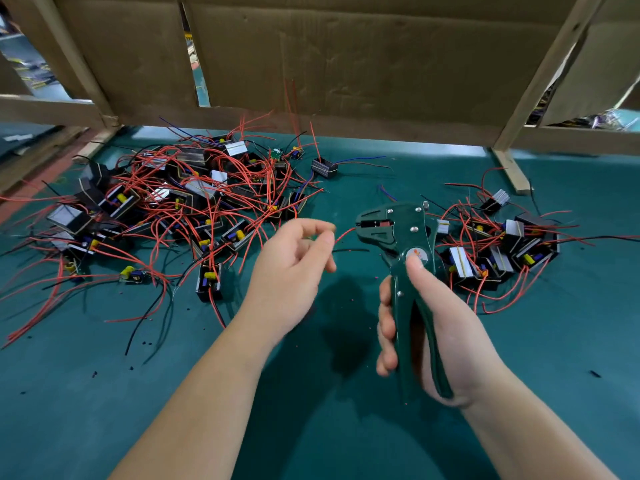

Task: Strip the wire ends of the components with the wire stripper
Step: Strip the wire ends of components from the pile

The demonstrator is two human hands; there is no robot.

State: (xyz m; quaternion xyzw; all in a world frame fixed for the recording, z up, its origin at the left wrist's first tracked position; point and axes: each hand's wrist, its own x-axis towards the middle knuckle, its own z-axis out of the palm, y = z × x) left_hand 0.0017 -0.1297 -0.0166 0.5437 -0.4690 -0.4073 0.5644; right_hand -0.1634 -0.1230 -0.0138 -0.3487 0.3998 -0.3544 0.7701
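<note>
Right hand [429, 327] wrapped round stripper [401, 244] handles, tool upright above tabletop [346, 427]. Left hand [294, 268] pinching red wire [343, 234], wire end at stripper's mouth. Component piles left [166, 202] and right [502, 247].

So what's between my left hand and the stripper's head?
In the head view, only a short red wire runs from the left hand to the stripper.

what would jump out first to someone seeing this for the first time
Centre frame, the right hand grips a dark green wire stripper upright while the left hand pinches a red wire and feeds its end toward the tool's head. Next comes the big tangle of red-wired components on the green mat at left, with a smaller pile at right.
</note>
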